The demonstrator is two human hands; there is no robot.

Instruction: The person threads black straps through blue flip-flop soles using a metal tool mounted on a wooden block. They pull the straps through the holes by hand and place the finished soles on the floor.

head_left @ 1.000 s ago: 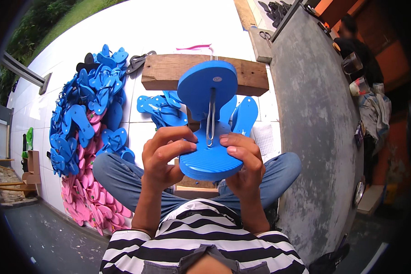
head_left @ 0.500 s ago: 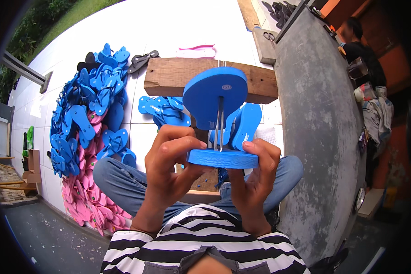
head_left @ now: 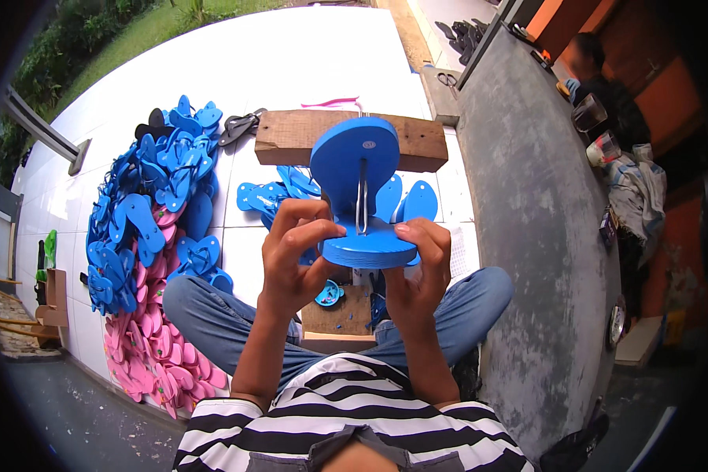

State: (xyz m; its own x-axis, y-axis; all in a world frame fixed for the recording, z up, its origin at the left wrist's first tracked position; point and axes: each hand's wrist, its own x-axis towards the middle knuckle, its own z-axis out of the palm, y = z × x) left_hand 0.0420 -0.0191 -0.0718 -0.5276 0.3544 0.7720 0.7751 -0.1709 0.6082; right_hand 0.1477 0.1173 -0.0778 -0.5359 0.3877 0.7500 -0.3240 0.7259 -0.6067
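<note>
Both my hands grip the near end of a blue flip-flop sole (head_left: pixel 370 245), which is sharply bent with its far end standing up. A thin metal rod (head_left: pixel 362 208) runs between the raised far part and the near end; I cannot tell exactly how it is fixed. My left hand (head_left: pixel 295 248) pinches the left edge, thumb below and fingers on top. On the right edge my right hand (head_left: pixel 423 259) pinches in the same way. Behind the sole lies a thick wooden beam (head_left: pixel 279 138). Under my hands is a wooden block (head_left: pixel 330 321) with a small round turquoise container (head_left: pixel 330 293).
Piles of blue flip-flops (head_left: pixel 141 220) and pink flip-flops (head_left: pixel 161 354) lie on the white tiles at left. More blue flip-flops (head_left: pixel 263 197) sit beyond my left hand. Black flip-flops (head_left: pixel 242 127) lie by the beam. A grey ledge (head_left: pixel 535 236) runs along the right, with a person (head_left: pixel 613 94) beyond it.
My hands and the sole's near end have moved away from me and slightly left. The near end's top face shows more, and the turquoise container has come into view.
</note>
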